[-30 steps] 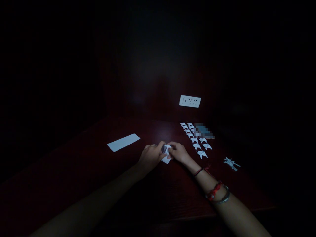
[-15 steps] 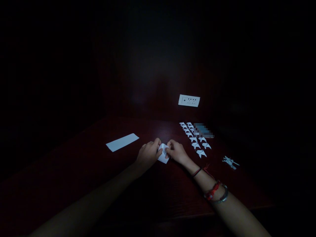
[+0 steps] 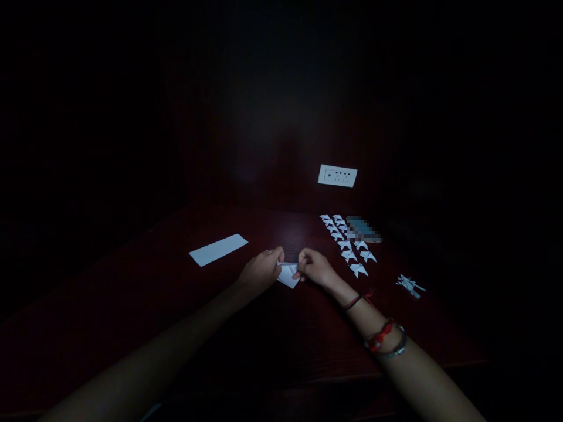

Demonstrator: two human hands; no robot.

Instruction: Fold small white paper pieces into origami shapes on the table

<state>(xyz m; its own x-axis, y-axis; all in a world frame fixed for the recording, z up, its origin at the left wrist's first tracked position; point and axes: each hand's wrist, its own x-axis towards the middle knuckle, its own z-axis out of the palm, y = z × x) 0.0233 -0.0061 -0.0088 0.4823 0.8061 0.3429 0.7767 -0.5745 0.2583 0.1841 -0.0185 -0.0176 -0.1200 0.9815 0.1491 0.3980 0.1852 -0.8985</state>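
Between my two hands is a small piece of white paper (image 3: 288, 276), partly folded, its lower corner pointing toward me. My left hand (image 3: 263, 268) pinches its left edge, fingers curled. On the right edge, the thumb and fingers of my right hand (image 3: 315, 267) are closed on the same paper. The fingers hide parts of both edges. To the right, several small folded white paper pieces (image 3: 349, 255) with pointed ends lie in two slanting rows. A long white paper strip (image 3: 219, 250) lies to the left of my left hand.
Dark red table (image 3: 246, 340) under dim light. A pile of thin white paper scraps (image 3: 410, 286) lies at the right. Beside the folded rows rests a blurred-out flat object (image 3: 364, 229). A white socket panel (image 3: 337, 176) is on the wall behind.
The paper's curved upper part has come down into a flatter fold with a straight top edge. Both hands still grip it in nearly the same place.
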